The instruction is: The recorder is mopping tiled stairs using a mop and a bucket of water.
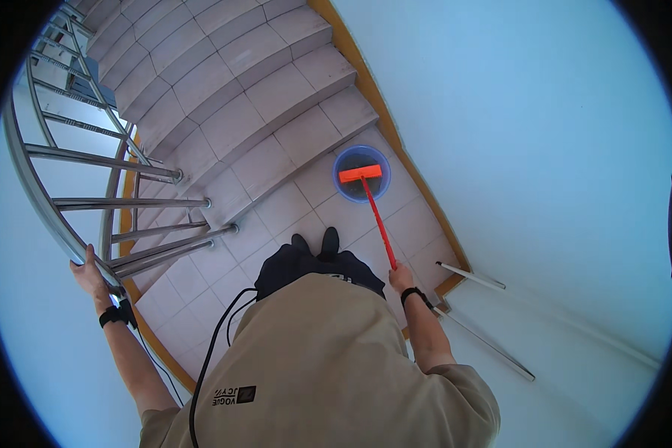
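My right hand (401,277) is closed around the red handle of a mop (381,231). Its flat orange head (360,174) is over a round blue-purple bucket (337,158) holding dark, murky liquid. Whether the head touches the liquid I cannot tell. Behind my right wrist, a silvery pole (493,345) runs on in line with the handle. At the left, my left hand (89,278) grips the curved metal handrail (56,213) of the staircase, its fingers partly hidden.
Tiled stairs (246,97) curve away at the far left, edged by metal balusters (134,202). My shoes (330,240) stand on the tiled landing (276,213). A pale wall (530,149) with an orange-brown skirting closes the right side. Black cables (210,351) hang by my left side.
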